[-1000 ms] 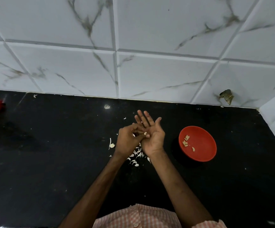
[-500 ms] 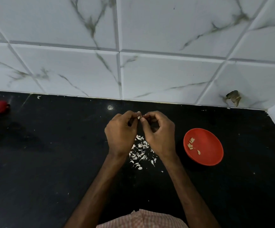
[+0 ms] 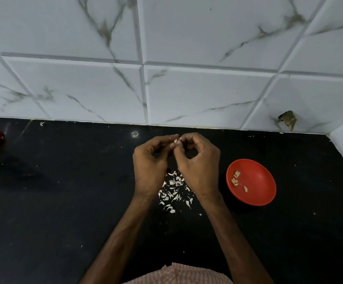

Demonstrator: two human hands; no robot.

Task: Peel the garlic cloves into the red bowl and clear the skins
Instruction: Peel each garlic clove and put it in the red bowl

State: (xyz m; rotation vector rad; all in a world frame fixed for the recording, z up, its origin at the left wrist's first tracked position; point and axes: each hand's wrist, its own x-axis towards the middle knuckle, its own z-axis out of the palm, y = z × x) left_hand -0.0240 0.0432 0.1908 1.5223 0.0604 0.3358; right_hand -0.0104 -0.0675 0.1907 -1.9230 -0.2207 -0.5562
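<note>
- At centre frame, above a black counter [image 3: 64, 201], a person's left hand [image 3: 149, 167] and right hand [image 3: 199, 162] met fingertip to fingertip. Both pinched one small garlic clove [image 3: 175, 141], a pale sliver of it showing between the thumbs.
- The red bowl [image 3: 258, 177] stood on the counter at right of centre, well apart from the hands. A few peeled cloves [image 3: 236, 179] lay on its left side.
- A scatter of skins [image 3: 173, 191] lay on the counter directly beneath the hands.
- The clove looked tiny and was probably slick once bared. A hard thumbnail pull could have flicked it out of the pinch and into the skins, where it would have been hard to pick out.
- The papery skins could have clung to the fingers and ridden into the bowl with the clove. They could also have drifted wider and enlarged the clean-up.
</note>
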